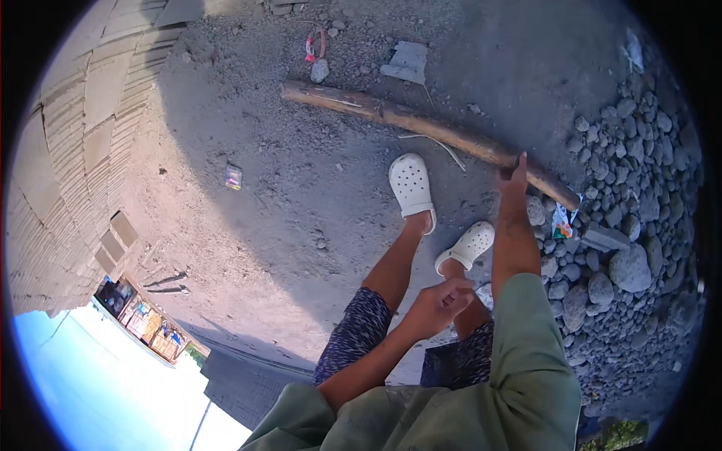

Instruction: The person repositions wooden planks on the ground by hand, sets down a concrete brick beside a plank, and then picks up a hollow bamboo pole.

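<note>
A long, bare wooden log [391,114] lies slantwise across the ground beyond my feet, from the upper middle toward the stones at the right. My right hand [513,179] grips it near its right end, with one finger pointing up along its far side. How far the fingers wrap under the wood is hidden. Held in front of my legs, my left hand [440,307] has its fingers loosely curled, with nothing visible in them. My feet, in white clogs [411,184], stand on the near side of the log.
Grey stones [602,289] are heaped at the right, with a broken block [605,237] and a colourful wrapper [562,222] at the heap's edge. Beyond the log lies a flat grey fragment [407,62]. A thin stick [450,152] lies near my clogs. A block wall [90,128] rises at the left.
</note>
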